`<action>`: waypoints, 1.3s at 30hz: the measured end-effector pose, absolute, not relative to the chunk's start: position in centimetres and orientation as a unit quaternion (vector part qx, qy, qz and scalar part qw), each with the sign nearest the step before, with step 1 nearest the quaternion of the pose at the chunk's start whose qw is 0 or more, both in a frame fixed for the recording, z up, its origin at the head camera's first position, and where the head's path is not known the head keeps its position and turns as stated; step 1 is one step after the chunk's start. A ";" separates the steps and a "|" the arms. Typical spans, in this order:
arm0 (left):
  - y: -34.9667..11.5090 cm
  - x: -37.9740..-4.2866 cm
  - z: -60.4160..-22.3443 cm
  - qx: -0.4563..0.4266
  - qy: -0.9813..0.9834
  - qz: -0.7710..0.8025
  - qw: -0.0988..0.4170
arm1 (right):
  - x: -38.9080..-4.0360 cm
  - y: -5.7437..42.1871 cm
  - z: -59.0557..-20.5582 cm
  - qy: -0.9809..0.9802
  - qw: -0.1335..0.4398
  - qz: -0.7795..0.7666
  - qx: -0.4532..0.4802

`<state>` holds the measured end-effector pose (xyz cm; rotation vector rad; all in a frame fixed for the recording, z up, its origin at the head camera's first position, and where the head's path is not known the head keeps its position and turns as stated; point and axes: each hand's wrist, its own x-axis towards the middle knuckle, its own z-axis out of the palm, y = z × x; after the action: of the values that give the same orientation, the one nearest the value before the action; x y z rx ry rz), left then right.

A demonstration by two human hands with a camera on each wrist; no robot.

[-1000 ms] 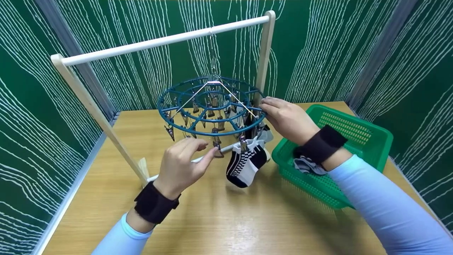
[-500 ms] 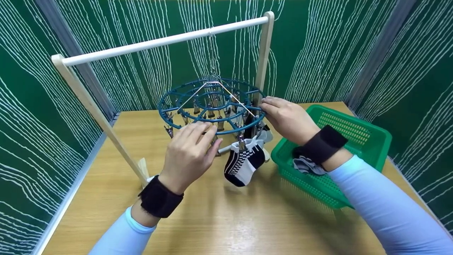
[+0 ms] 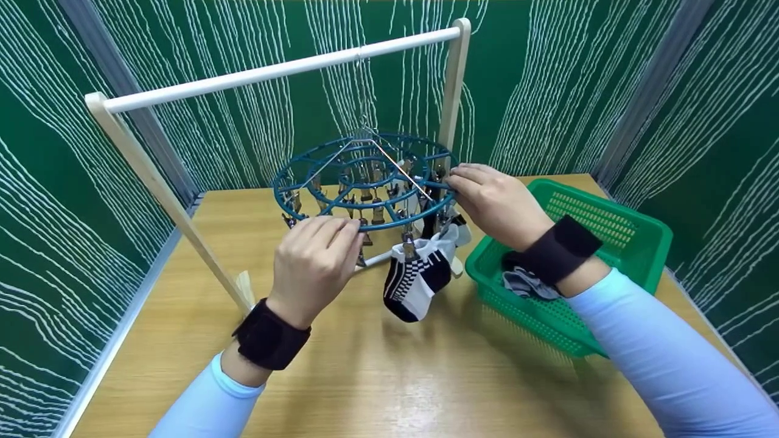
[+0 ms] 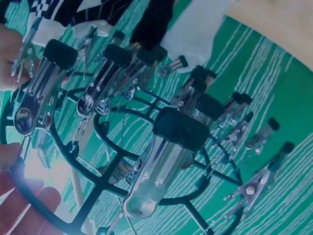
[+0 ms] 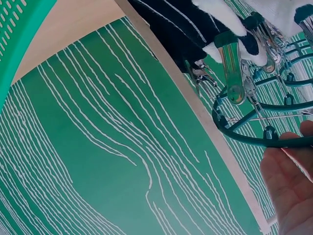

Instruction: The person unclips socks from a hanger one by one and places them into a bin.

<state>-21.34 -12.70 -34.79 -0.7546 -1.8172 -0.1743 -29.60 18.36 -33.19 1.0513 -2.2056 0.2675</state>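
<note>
A round blue-green clip hanger [image 3: 389, 226] hangs on a thin chain, with several metal clips [image 4: 166, 161] under its rings. My left hand [image 3: 316, 261] pinches the near left part of its outer rim, thumb and fingers on either side in the left wrist view. On the right side, my right hand [image 3: 502, 201] pinches the same rim; its thumb and fingers [image 5: 281, 176] meet it in the right wrist view. A black-and-white sock [image 3: 417, 283] dangles from a clip at the near right. More socks behind it are partly hidden by it and the rim.
The hanger's chain loops over the white bar [image 3: 286, 68] of a wooden stand [image 3: 167, 194]. At the right, a green perforated basket [image 3: 660, 243] holds grey and dark fabric [image 3: 526, 285], partly covered by my right wrist. All stand on a wooden table [image 3: 365, 377].
My left hand has left a clip below the rim and moved up to pinch the rim. The hanger has turned slightly, the front sock shifting a little left. My right hand stays in place.
</note>
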 end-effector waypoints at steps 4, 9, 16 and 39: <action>-13.1 -21.4 -34.9 -0.314 -0.769 -0.080 0.550 | -29.3 18.2 -33.1 -0.841 0.339 0.101 0.410; -13.8 -21.4 -35.0 -0.304 -0.773 -0.083 0.551 | -28.8 18.0 -32.9 -0.834 0.346 0.099 0.419; -14.8 -21.9 -35.4 -0.290 -0.785 -0.084 0.540 | -28.4 17.5 -33.0 -0.822 0.361 0.103 0.427; -16.9 -22.9 -35.9 -0.267 -0.803 -0.151 0.511 | -27.0 16.8 -32.9 -0.827 0.361 0.108 0.417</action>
<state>-22.85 -16.87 -35.90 -0.6420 -1.9337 -0.3624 -27.02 16.80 -32.85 1.0737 -2.1304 0.2793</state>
